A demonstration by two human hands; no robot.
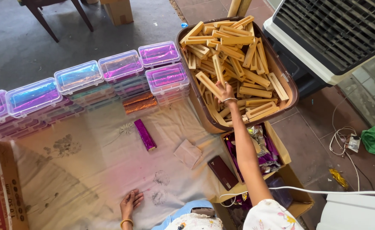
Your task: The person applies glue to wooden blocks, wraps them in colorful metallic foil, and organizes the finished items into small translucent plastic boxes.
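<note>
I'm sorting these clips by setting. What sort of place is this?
Likely a home packing spot on the floor: a tub heaped with wooden blocks, stacked clear boxes of foil, and a cloth spread on the ground.

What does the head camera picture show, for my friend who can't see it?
A person's right hand reaches into a brown tub of wooden blocks, touching one. The left hand rests flat on a pale cloth, near stacked clear boxes of shiny foil.
</note>
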